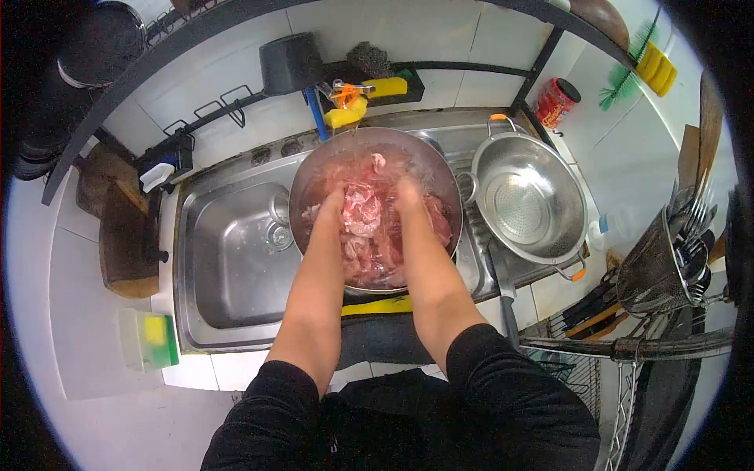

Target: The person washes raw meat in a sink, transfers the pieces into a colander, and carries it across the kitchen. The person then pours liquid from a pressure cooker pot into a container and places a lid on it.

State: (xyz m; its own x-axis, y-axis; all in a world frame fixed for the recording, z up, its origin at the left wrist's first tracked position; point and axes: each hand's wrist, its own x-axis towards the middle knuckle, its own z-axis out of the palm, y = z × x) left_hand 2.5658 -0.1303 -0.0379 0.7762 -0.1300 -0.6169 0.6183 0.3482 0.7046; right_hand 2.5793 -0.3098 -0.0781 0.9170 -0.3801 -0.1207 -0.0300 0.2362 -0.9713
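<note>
L fingers (339, 193) & R fingers (408, 188) in bowl (336, 144) w/ meat (363, 212), opening unclear

Steel sink unit (228, 243), large bowl (334, 147) of meat (361, 210) at its middle, colander (518, 206) and knife (503, 276) on the drainboard (474, 245)

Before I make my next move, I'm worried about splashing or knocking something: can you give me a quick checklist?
1. Sleeves out of the water: ok, both end well short of the basin.
2. Hands down in the basin with the raw meat: ok, both left hand and right hand; their grip: cannot tell.
3. Basin steady: cannot tell, its underside is hidden.
4. Knife out of the way: probably not ok, its handle points toward you, close to your right arm.
5. Colander apart from your arms: ok, it stands to the right of the basin.
</note>
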